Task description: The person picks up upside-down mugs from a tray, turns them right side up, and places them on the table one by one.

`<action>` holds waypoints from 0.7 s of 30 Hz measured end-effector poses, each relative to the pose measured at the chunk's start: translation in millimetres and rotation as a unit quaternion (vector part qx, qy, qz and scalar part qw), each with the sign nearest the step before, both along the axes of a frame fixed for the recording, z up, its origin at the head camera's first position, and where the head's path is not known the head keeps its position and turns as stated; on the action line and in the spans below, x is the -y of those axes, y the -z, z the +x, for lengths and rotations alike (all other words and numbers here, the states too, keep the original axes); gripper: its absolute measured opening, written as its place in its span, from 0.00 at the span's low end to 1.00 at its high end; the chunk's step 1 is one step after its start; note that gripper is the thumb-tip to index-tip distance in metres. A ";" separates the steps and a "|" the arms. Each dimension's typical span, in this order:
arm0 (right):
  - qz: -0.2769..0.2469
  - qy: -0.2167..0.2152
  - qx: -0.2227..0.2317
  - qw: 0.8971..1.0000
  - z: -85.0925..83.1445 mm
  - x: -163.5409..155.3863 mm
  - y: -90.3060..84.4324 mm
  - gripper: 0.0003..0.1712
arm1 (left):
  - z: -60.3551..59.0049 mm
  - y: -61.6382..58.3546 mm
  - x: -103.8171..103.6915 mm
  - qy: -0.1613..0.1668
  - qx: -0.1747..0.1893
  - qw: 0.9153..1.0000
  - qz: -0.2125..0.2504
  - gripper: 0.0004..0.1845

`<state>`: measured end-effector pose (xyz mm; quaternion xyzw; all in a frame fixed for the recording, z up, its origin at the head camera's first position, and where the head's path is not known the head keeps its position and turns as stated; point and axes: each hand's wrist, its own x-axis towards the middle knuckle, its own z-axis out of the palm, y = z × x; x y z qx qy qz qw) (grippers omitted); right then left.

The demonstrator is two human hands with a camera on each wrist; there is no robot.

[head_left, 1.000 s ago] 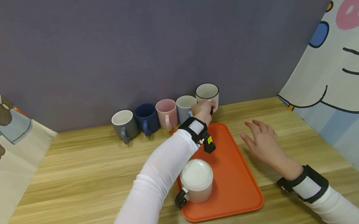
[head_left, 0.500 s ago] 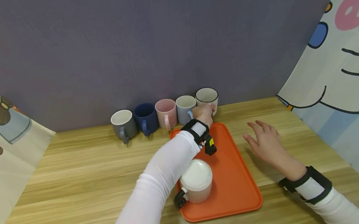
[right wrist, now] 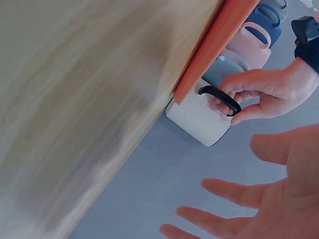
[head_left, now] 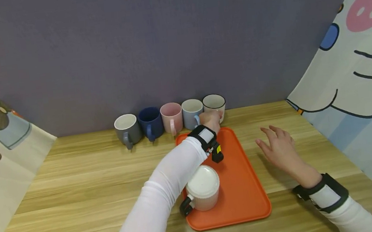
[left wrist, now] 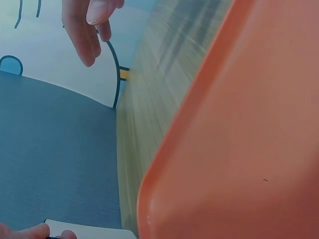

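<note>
My left hand [head_left: 212,117] reaches over the orange tray [head_left: 244,185] to the back of the table. It grips the black handle [right wrist: 219,96] of a white mug with a black rim [head_left: 214,103], which stands at the right end of a row of mugs. In the right wrist view, the left hand [right wrist: 269,89] has its fingers curled through that handle, and the white mug [right wrist: 197,119] sits just past the tray's edge [right wrist: 219,45]. My right hand [head_left: 277,145] hovers open, fingers spread, over the wood to the right of the tray.
A grey mug [head_left: 127,129], a navy mug [head_left: 150,122], a pink mug [head_left: 171,117] and a light blue mug [head_left: 191,112] line the back wall. A pale mug with a black handle [head_left: 203,188] stands on the tray's near left. Cartoon-printed cloth hangs on both sides.
The left hand has lowered the white mug from slightly raised down into line beside the light blue mug. The right hand has drifted a little to the right.
</note>
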<state>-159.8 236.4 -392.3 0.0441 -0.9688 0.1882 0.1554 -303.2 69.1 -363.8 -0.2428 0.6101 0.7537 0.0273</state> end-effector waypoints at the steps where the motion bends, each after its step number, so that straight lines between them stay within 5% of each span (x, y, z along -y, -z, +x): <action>1: 0.001 0.001 0.001 1.000 0.3 -0.3 -0.2 0.28 | 0.0 0.3 0.6 0.005 -0.001 1.000 0.000 0.11; 12: 0.005 0.004 0.008 1.000 0.7 -1.2 -2.1 0.28 | 0.2 1.8 2.6 0.041 -0.008 0.995 -0.086 0.15; 21: 0.006 0.008 0.019 1.000 2.0 -2.4 -4.9 0.29 | 2.5 1.5 -0.3 0.057 -0.023 0.994 -0.091 0.17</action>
